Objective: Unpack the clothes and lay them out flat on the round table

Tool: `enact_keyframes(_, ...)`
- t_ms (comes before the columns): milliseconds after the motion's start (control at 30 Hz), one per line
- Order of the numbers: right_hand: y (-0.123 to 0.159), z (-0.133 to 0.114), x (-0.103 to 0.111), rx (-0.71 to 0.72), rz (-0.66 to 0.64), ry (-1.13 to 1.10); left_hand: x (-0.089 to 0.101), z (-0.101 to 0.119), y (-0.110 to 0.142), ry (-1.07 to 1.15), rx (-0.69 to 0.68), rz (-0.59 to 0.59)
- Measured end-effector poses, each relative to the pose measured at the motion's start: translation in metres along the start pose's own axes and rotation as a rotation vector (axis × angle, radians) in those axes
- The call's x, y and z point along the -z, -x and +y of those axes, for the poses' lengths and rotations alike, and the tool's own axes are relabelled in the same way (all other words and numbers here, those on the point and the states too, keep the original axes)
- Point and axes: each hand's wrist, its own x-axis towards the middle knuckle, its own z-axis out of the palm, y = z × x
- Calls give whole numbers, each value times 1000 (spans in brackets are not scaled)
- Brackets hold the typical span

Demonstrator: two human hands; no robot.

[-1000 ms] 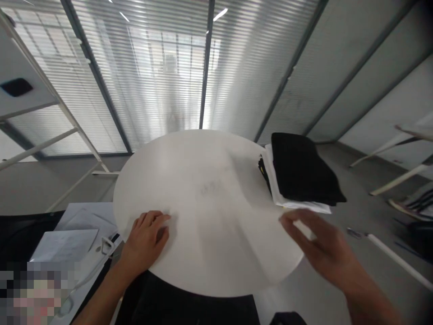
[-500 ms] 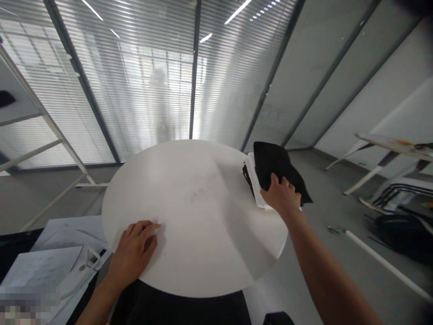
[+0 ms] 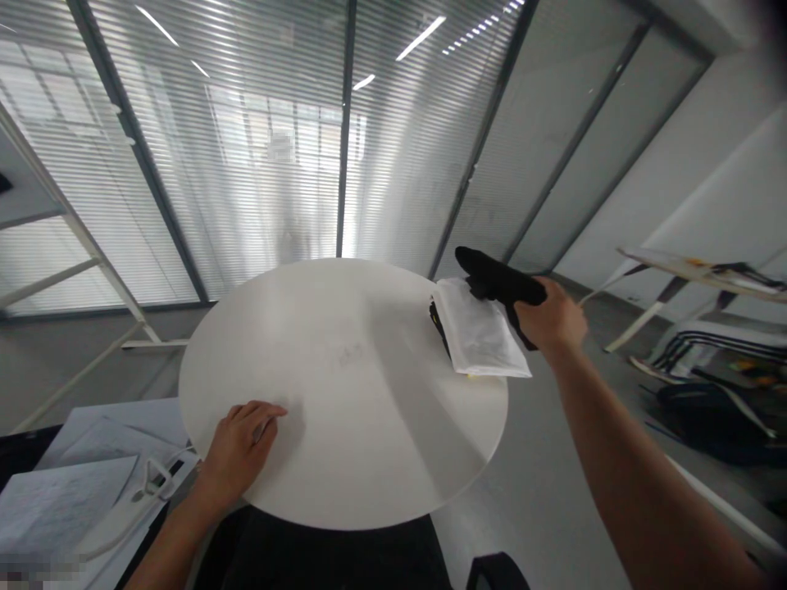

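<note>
Glass partitions (image 3: 184,164) hung with slatted blinds are seen behind a round white table (image 3: 344,393), which is viewed from above. A folded black cloth (image 3: 498,279) is gripped in the right hand (image 3: 550,321), its fingers and thumb pressed together on the cloth, and is held up near the far right edge of the table. Just below it, a white translucent plastic packet (image 3: 476,328) is laid near that edge, with a dark item (image 3: 438,324) tucked along its left side. The left hand (image 3: 243,447) is laid flat on the tabletop by the near left edge, its fingers loosely together and nothing held. Sheets of paper (image 3: 67,500) are spread beyond that edge, with a white cord (image 3: 153,483) lying on them. A black bag (image 3: 701,418) is seen on the floor to the right, below a folding table (image 3: 694,274)
</note>
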Motion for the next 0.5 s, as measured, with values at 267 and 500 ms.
enact_keyframes(267,43,-74,33,125,51,-740,3,84,-47,818,189,-218)
enact_keyframes(500,149,-131,11,294,-577,-1163,15,123,-73,1405,288,-133)
